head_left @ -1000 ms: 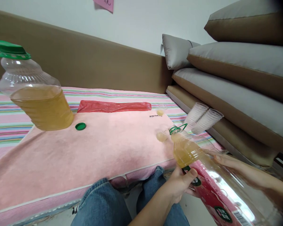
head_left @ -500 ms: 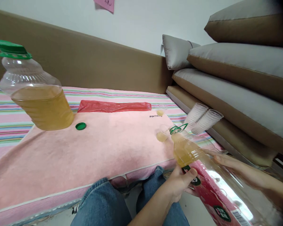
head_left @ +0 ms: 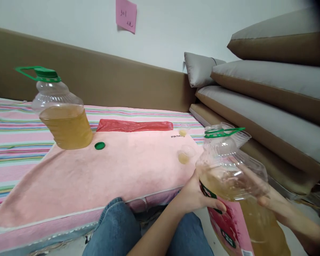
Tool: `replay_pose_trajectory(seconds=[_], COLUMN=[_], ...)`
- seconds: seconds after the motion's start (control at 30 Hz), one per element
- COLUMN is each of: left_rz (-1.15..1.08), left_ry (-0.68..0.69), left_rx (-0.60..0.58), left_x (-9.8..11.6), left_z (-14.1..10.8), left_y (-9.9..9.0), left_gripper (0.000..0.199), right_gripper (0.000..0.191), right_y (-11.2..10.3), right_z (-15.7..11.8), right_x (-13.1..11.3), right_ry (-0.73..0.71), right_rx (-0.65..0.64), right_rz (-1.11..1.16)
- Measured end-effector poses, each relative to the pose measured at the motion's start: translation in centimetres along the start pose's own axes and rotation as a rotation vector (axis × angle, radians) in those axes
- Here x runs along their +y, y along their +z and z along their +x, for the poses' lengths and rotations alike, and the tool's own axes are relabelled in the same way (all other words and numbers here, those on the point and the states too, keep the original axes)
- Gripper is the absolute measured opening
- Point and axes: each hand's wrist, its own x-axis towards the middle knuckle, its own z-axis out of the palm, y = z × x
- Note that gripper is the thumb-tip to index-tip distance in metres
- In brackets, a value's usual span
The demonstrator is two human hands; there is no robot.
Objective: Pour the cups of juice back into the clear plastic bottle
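Note:
Both my hands hold a large clear bottle of yellowish liquid, with a pink label and a green ring at its uncapped mouth. My left hand wraps its near side, thumb over the label. Behind the bottle, my right hand grips the far side, partly seen through the plastic. Left of the bottle, a clear cup holds a little liquid, and another such cup stands farther back. Stacked clear cups show behind the bottle's neck. A green cap lies on the pink cloth.
A second large bottle with a green handled cap stands at the left. A red plastic bag lies along the cloth's back edge. Grey and brown cushions are piled at the right. A pink note hangs on the wall.
The held bottle has been tipped back from a strong tilt to nearly upright, its liquid settling downward, and both hands moved with it. The view has shifted up and to the left.

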Motion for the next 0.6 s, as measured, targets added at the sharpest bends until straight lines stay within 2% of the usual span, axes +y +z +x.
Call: replay_pose_trajectory(seconds=[0.1,0.23,0.3,0.4,0.5,0.6], left_rz=[0.085,0.124,0.098,0.129,0.242,0.416], left_ry=[-0.054,0.067,0.092,0.162,0.211,0.218], left_rx=[0.013,0.068,0.141,0.317,0.457,0.575], left_x=[2.7,6.2,7.5,9.6,12.6,16.0], left_z=[-2.0,-5.0,-6.4,-8.7,-11.6,-14.8], left_y=[-0.3,-0.9,-1.8,-4.0,-6.1,-7.4], left_gripper=[0.123,0.114,0.113,0.112,0.103,0.091], right_gripper=[0.089,0.086,0.091,0.094,0.095,0.097], right_y=[1.7,5.9,8.7,13.4,18.5,23.7], right_z=[-0.9,-0.7,0.2,2.1,4.3,6.4], right_x=[-0.2,-1.8,-3.5,-7.1,-10.3,-12.6], right_ry=[-0.067,-0.179,-0.246,-0.378,-0.467,-0.512], right_rx=[-0.004,0.095,0.113,0.104,0.084,0.058], right_rz=[0.214,0.284,0.328,0.427,0.565,0.687])
